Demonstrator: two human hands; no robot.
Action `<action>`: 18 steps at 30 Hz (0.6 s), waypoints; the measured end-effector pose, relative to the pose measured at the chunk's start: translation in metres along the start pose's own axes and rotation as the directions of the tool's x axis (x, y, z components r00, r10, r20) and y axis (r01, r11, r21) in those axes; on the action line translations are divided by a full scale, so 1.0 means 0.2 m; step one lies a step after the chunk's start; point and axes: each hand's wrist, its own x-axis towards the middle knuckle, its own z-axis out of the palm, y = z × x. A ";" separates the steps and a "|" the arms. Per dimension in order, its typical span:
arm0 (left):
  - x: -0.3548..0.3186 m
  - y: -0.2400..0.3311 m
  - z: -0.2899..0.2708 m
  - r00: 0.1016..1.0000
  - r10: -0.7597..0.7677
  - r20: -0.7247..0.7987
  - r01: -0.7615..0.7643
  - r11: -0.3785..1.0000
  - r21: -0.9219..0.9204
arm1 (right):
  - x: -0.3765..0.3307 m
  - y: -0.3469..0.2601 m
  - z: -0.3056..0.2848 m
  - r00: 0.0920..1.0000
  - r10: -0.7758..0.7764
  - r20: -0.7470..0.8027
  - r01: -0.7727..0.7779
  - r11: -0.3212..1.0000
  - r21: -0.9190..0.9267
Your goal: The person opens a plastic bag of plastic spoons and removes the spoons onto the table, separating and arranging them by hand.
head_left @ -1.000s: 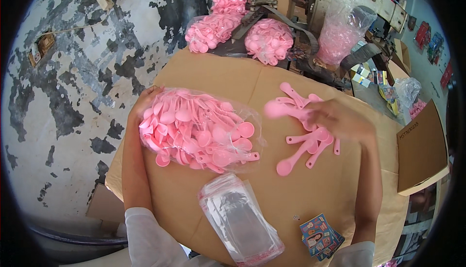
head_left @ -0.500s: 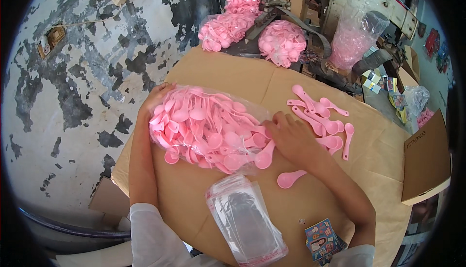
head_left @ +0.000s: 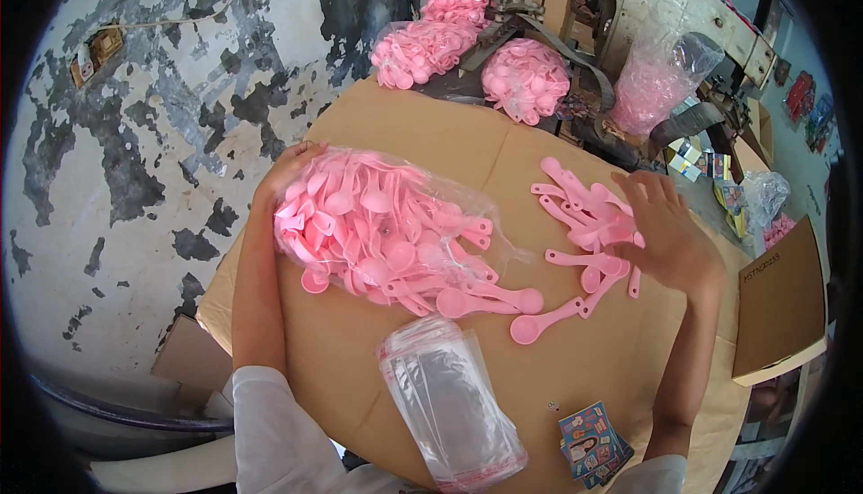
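Note:
A clear plastic bag (head_left: 499, 211) full of pink measuring spoons (head_left: 360, 224) lies on its side, its mouth toward the right with several spoons poking out. My left hand (head_left: 292, 170) is closed on the bag's far left corner, its fingertips partly hidden. To the right, my right hand (head_left: 667, 233) is over a loose heap of pink spoons (head_left: 584, 215), fingers spread and apart. It covers part of the heap, and nothing shows in its grasp. One spoon (head_left: 530, 328) lies nearest to me, touching another spoon's handle.
Flat clear packets (head_left: 449, 404) and small printed cards (head_left: 593, 445) lie on the brown-paper-covered table (head_left: 378, 125). An open cardboard box (head_left: 784, 305) stands at the right. Filled bags of spoons (head_left: 526, 80) and a machine (head_left: 674, 8) are at the back.
My right hand has left the bag's mouth and moved right over the loose spoons, its fingers opening. More spoons now poke from the bag. My left hand stays at the bag's corner.

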 end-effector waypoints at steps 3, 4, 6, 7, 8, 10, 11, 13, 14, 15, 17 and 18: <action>-0.01 0.01 -0.02 0.999 0.021 -0.026 -0.019 0.999 0.049 | 0.02 -0.14 0.05 0.985 0.022 0.172 -0.083 0.930 0.357; -0.02 -0.01 -0.05 1.000 0.001 -0.018 -0.001 1.000 0.013 | 0.05 -0.21 0.13 0.971 -0.124 0.203 0.025 0.901 0.434; 0.00 -0.04 -0.05 1.000 -0.009 0.005 0.009 1.000 -0.019 | 0.08 -0.33 0.32 0.925 -0.287 0.249 0.183 0.911 0.371; 0.02 -0.05 -0.05 0.999 0.040 0.014 -0.040 0.999 0.014 | 0.08 -0.37 0.39 0.909 -0.305 0.284 0.246 0.943 0.225; 0.02 -0.05 -0.05 0.996 0.083 0.019 -0.084 0.995 0.048 | 0.09 -0.39 0.44 0.910 -0.305 0.280 0.246 0.942 0.228; 0.02 -0.04 -0.04 0.999 0.044 0.006 -0.044 0.998 0.039 | 0.11 -0.42 0.50 0.930 -0.204 0.306 0.157 0.972 0.173; 0.01 -0.03 -0.04 1.000 0.006 -0.007 -0.006 1.000 0.023 | 0.10 -0.42 0.50 0.927 -0.209 0.312 0.161 0.971 0.174; 0.00 -0.01 -0.02 1.000 -0.003 -0.002 0.003 1.000 -0.006 | 0.08 -0.41 0.50 0.939 -0.199 0.281 0.129 0.960 0.250; 0.01 -0.01 -0.02 1.000 -0.006 0.007 0.006 1.000 -0.030 | 0.08 -0.39 0.48 0.937 -0.201 0.288 0.129 0.960 0.249; 0.03 -0.03 -0.02 1.000 -0.009 0.007 0.010 0.999 -0.037 | 0.07 -0.35 0.45 0.935 -0.224 0.275 0.148 0.951 0.272; 0.05 -0.07 -0.05 0.999 0.034 0.018 -0.034 0.999 -0.027 | 0.08 -0.31 0.30 0.915 -0.153 0.373 0.027 0.946 0.322; 0.03 -0.07 -0.09 1.000 0.024 -0.002 -0.024 0.999 -0.025 | 0.10 -0.29 0.20 0.871 -0.073 0.486 -0.108 0.936 0.334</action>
